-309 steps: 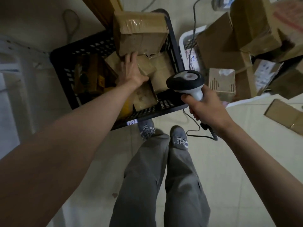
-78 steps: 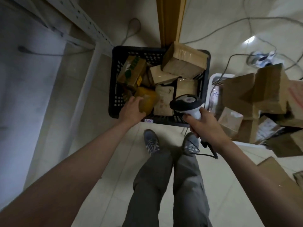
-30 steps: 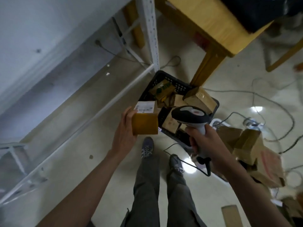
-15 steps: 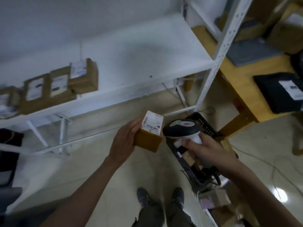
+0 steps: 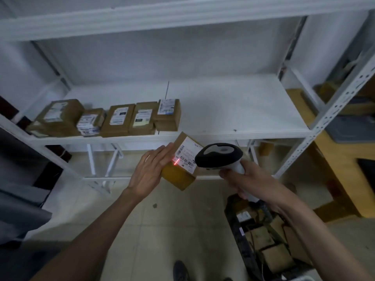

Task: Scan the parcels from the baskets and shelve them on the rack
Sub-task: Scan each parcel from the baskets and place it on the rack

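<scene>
My left hand (image 5: 151,171) holds a small brown cardboard parcel (image 5: 178,176) with a white barcode label facing up, in front of the white rack (image 5: 233,110). My right hand (image 5: 241,179) grips a black and white handheld scanner (image 5: 219,156), its head just right of the label. A red scan line glows on the label's left edge. Several labelled brown parcels (image 5: 121,119) stand in a row on the left of the rack's middle shelf. The black basket (image 5: 241,242) with more parcels sits on the floor at lower right.
The shelf's right half is bare white board. A perforated white upright (image 5: 324,116) bounds the rack on the right, with a wooden table (image 5: 334,159) beyond it. Dark objects stand at the far left. Tiled floor lies below.
My view has risen from the basket to the rack. The parcel has come up near the shelf's front edge, the scanner has closed in on its label, and the red scan line now shows.
</scene>
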A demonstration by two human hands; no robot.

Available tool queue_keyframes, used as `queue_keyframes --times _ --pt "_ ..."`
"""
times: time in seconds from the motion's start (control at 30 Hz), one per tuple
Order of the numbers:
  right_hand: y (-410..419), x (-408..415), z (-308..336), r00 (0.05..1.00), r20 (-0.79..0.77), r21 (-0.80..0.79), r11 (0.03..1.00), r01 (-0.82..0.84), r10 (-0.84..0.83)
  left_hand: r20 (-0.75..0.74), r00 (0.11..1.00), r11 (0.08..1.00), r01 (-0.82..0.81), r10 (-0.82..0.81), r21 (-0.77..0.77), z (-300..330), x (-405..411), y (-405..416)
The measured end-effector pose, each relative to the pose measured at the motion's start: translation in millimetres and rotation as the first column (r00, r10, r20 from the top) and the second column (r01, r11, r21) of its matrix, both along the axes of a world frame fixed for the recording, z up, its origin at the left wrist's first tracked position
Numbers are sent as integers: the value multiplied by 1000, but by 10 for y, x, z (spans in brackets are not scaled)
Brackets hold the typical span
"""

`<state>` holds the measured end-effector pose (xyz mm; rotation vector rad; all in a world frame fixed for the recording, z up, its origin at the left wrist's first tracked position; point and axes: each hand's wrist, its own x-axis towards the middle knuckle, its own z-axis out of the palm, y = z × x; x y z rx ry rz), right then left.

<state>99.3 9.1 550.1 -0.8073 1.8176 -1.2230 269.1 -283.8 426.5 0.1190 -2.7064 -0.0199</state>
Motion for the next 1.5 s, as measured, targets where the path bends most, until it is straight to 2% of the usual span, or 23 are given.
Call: queue_keyframes --times 0.43,0.63,0.8,0.93,1.1,1.27,1.5 --pt "-566 -2 144 996 -82 -17 1000 -21 19 18 999 996 -34 35 -84 172 128 -441" --pt "-754 29 76 999 -39 -58 998 18 -21 -26 1000 1000 -5 4 -8 166 76 -691" --pt "-877 28 -92 985 2 -73 982 174 -174 -60 998 993 -14 21 113 124 -52 -798" --pt "-932 -23 -194 934 19 -107 928 357 -357 -119 993 984 15 6 177 164 -287 -774" --pt "-958 -177 -283 872 29 -125 864 488 -488 -166 986 964 30 15 264 301 -711 -655" --pt "-1011 -396 -378 839 76 -145 826 545 -539 -131 989 955 -34 76 295 353 -1200 -667" --pt "-1126 -905 -396 847 62 -130 837 532 -528 -54 988 951 -124 145 283 314 -1838 -821"
